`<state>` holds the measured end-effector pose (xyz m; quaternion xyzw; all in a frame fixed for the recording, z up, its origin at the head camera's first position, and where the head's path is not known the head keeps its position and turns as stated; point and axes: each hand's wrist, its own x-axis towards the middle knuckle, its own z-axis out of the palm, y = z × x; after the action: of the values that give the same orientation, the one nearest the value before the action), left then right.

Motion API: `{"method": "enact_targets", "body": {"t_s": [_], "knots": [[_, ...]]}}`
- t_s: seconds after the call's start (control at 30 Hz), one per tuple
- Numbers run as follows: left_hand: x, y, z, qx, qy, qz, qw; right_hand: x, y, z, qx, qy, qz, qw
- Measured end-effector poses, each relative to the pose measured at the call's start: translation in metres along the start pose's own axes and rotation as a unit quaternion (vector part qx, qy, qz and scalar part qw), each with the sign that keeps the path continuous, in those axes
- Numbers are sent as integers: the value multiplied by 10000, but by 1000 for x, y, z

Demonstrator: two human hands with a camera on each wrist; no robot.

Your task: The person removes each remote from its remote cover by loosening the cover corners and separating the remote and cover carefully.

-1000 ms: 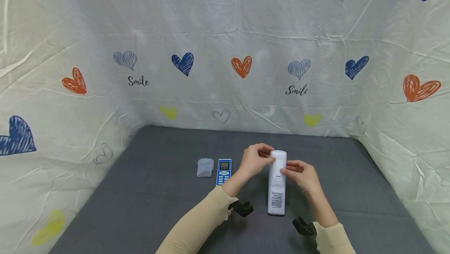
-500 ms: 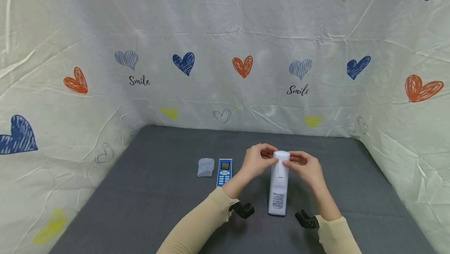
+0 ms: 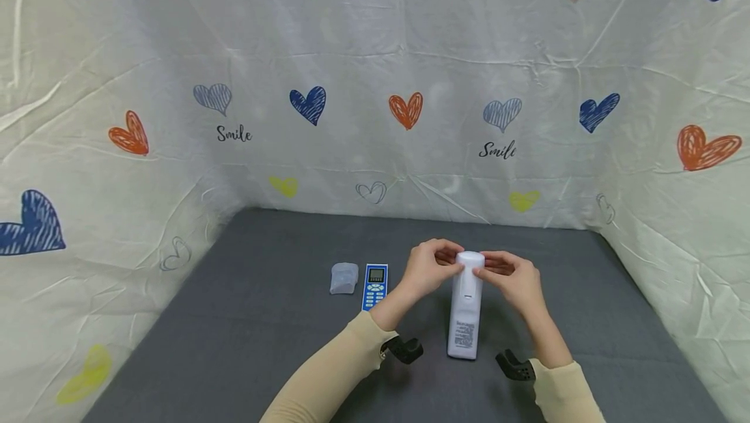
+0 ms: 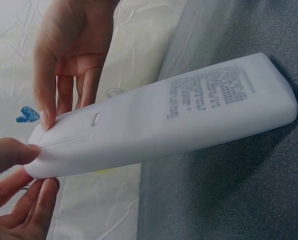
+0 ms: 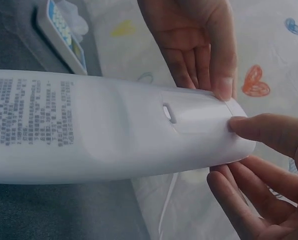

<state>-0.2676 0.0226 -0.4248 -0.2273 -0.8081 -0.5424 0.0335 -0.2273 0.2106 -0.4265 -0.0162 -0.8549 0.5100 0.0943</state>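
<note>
A white remote (image 3: 465, 309) lies back side up, with a printed label near its near end and a battery cover (image 5: 198, 112) toward its far end. The near end rests on the grey table (image 3: 263, 332); the far end is lifted. My left hand (image 3: 448, 263) pinches the far end from the left, its thumb (image 5: 223, 75) on the cover's edge. From the right, my right hand (image 3: 489, 271) pinches the same tip, its thumb (image 5: 253, 127) on top. In the left wrist view the remote (image 4: 178, 115) slants up toward both hands.
A small blue-and-white remote (image 3: 375, 285) lies face up left of my left hand, with a clear crumpled plastic wrap (image 3: 344, 278) beside it. White cloth walls with heart prints (image 3: 404, 110) close the table on three sides.
My right hand slid from the battery cover's lower edge up to the remote's far tip, and that end rose slightly. Nothing has visibly moved in the last half second.
</note>
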Motion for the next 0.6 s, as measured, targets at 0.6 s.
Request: {"method": "enact_targets", "body": {"t_s": [0.6], "knots": [[0, 0, 0, 29, -63, 35, 10000, 3, 7, -10, -228, -259, -819, 9960]]}}
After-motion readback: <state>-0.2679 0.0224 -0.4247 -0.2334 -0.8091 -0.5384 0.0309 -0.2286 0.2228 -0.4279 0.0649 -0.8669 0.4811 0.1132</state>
